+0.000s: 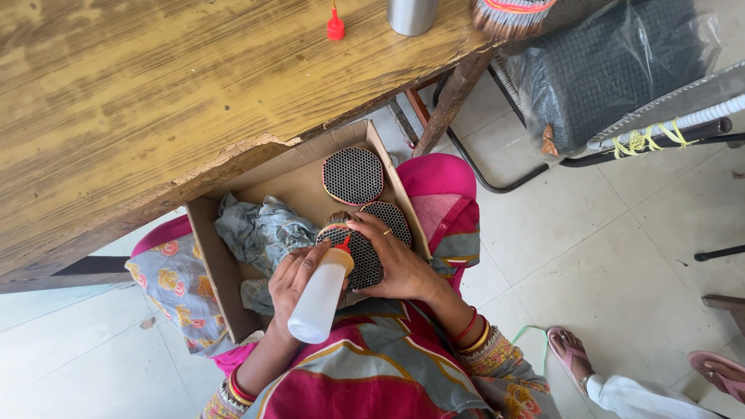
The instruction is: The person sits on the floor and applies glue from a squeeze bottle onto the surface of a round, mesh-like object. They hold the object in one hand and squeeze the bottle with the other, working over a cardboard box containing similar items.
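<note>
My left hand [293,281] grips a white squeeze bottle [319,301] with an orange cap and red nozzle, its tip touching a round disc of black mesh [358,254]. My right hand [397,260] rests on that disc and steadies it. Both hands work inside an open cardboard box [208,247] that lies on my lap. Two more round mesh discs lie in the box: one [353,175] at the far end and one [393,218] just beyond my right hand.
A crumpled grey-blue cloth [260,230] fills the box's left side. A worn wooden table [155,101] overhangs the box, bearing a small red cap [335,28] and a metal cup [410,15]. A chair with a plastic-wrapped bundle [613,70] stands right. Another person's sandalled feet [570,353] show lower right.
</note>
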